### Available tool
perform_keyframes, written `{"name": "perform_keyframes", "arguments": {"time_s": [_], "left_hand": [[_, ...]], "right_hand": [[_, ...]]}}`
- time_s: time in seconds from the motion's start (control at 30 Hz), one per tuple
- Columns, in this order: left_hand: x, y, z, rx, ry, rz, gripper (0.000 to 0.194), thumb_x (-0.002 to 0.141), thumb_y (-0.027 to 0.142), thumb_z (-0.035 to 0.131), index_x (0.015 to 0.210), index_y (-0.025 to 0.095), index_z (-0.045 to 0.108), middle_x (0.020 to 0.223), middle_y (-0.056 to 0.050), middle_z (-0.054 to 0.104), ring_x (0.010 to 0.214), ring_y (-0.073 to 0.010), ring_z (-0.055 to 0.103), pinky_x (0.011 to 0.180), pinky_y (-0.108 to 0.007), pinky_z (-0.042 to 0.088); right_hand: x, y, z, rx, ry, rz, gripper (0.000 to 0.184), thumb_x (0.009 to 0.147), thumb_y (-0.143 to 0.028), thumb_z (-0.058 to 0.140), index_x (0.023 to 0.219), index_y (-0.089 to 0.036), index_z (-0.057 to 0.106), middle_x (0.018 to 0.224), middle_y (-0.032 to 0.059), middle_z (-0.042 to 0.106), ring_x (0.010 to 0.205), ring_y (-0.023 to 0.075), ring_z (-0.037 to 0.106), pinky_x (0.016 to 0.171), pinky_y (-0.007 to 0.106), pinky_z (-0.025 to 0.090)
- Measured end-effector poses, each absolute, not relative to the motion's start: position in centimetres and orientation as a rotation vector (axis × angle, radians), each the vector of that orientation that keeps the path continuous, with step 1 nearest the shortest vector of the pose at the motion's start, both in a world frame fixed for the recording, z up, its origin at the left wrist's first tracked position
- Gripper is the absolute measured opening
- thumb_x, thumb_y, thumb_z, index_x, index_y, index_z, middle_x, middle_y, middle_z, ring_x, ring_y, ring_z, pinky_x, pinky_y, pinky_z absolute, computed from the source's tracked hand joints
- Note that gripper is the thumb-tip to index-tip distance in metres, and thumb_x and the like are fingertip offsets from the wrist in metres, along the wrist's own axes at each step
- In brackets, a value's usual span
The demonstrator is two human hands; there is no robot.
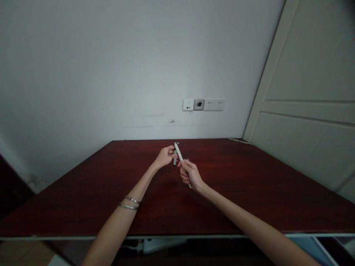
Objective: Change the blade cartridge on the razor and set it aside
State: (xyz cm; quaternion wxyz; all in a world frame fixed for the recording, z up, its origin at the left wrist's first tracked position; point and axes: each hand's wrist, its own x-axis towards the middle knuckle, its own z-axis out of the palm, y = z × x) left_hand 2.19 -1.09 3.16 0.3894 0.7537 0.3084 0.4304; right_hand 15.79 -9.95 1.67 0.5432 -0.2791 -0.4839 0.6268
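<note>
White stick (179,152) in curled right hand (192,175)

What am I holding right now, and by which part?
Your right hand holds a slim white stick-shaped thing by the half nearer you. Your left hand is near its far end; whether it's gripping anything isn't clear.
</note>
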Motion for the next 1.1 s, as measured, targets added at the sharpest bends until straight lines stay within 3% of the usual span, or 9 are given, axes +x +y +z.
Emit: {"name": "perform_keyframes", "arguments": {"time_s": [0.53,0.67,0.73,0.87,1.0,1.1], "left_hand": [[2.1,-0.9,3.0,1.874,0.761,1.112,0.011,0.066,0.011,0.057,0.075,0.013,0.052,0.063,0.001,0.059,0.058,-0.0113,0.060,0.056,-0.021,0.045],[2.1,-1.1,3.2,1.726,0.722,1.057,0.016,0.068,0.013,0.060,0.081,0.011,0.053,0.067,-0.002,0.061,0.060,-0.0127,0.061,0.058,-0.024,0.048],[2.0,-1.3,3.3,1.637,0.700,1.032,0.021,0.070,0.016,0.061,0.089,0.011,0.052,0.073,-0.004,0.063,0.064,-0.0141,0.063,0.060,-0.026,0.049],[1.9,-1.6,3.4,1.569,0.647,0.977,0.026,0.074,0.019,0.061,0.097,0.011,0.051,0.081,-0.007,0.064,0.070,-0.0155,0.064,0.064,-0.028,0.050],[2.0,-1.6,3.2,1.583,0.601,0.946,0.027,0.074,0.019,0.062,0.098,0.011,0.052,0.082,-0.007,0.064,0.069,-0.0155,0.064,0.065,-0.028,0.050],[2.0,-1.5,3.2,1.593,0.607,0.955,0.027,0.073,0.019,0.062,0.097,0.011,0.053,0.081,-0.007,0.063,0.069,-0.0159,0.064,0.065,-0.028,0.050]], "right_hand": [[15.8,-10.1,0.9,-0.628,-1.224,1.575,0.032,0.074,-0.049,0.058,0.076,-0.018,0.050,0.045,-0.0103,0.034,0.030,0.0017,0.020,0.028,0.013,0.010],[16.9,-9.6,1.5,-0.610,-1.287,1.359,0.032,0.076,-0.046,0.058,0.084,-0.015,0.059,0.053,-0.0057,0.041,0.037,0.0038,0.032,0.029,0.015,0.018],[17.8,-8.8,2.0,-0.637,-1.299,1.240,0.037,0.077,-0.045,0.057,0.100,-0.016,0.060,0.054,-0.0059,0.041,0.037,0.0044,0.032,0.029,0.015,0.020],[19.0,-6.9,2.5,-0.712,-1.372,0.985,0.056,0.080,-0.043,0.053,0.131,-0.023,0.041,0.057,-0.0068,0.043,0.038,0.0054,0.032,0.032,0.017,0.025],[19.1,-6.2,2.0,-0.808,-1.581,0.726,0.046,0.084,-0.040,0.048,0.124,-0.020,0.053,0.061,-0.0026,0.049,0.047,0.0078,0.039,0.043,0.020,0.035],[19.1,-6.3,1.8,-0.847,-1.698,0.615,0.043,0.087,-0.039,0.044,0.125,-0.021,0.053,0.067,0.0001,0.058,0.052,0.0103,0.045,0.049,0.023,0.041]]}}
